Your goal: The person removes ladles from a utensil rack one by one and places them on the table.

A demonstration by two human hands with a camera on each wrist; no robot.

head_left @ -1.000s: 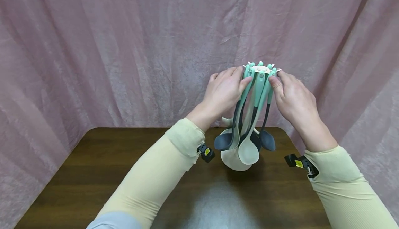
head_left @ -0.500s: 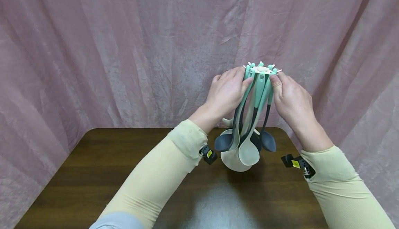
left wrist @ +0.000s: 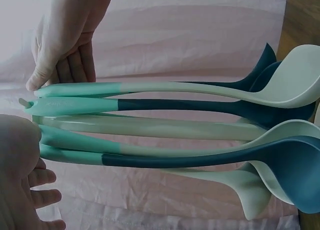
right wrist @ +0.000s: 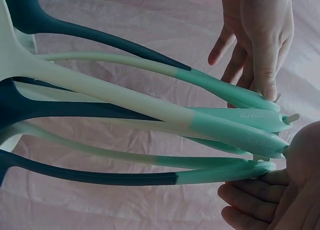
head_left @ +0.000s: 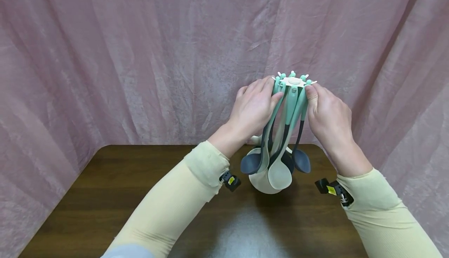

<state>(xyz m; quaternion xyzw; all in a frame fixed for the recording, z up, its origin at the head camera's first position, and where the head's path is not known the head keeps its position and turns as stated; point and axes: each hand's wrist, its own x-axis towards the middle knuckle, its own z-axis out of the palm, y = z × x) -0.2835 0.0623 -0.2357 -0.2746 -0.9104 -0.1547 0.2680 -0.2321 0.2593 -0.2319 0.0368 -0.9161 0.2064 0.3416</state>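
Observation:
A utensil stand with a white round top rack (head_left: 293, 81) and a pale base (head_left: 264, 187) carries several hanging utensils. Their mint handles (left wrist: 75, 106) end in cream or dark blue heads, among them a cream ladle (head_left: 280, 175) and a dark blue ladle (head_left: 250, 163). From the left side, my left hand (head_left: 255, 102) holds the rack's edge, its thumb in front by the handle tops. My right hand (head_left: 329, 110) grips the opposite edge, thumb at a handle tip. Fingers behind the rack are partly hidden in the head view.
The stand is on a dark brown wooden table (head_left: 140, 180), close to its back edge. A pink curtain (head_left: 175, 55) hangs behind the table. Black wrist cameras (head_left: 230, 181) sit on both sleeves.
The rack top has dipped slightly and shifted a little left, while the base stays nearly in place. My right hand has come in closer to the rack; my left hand stays at its side.

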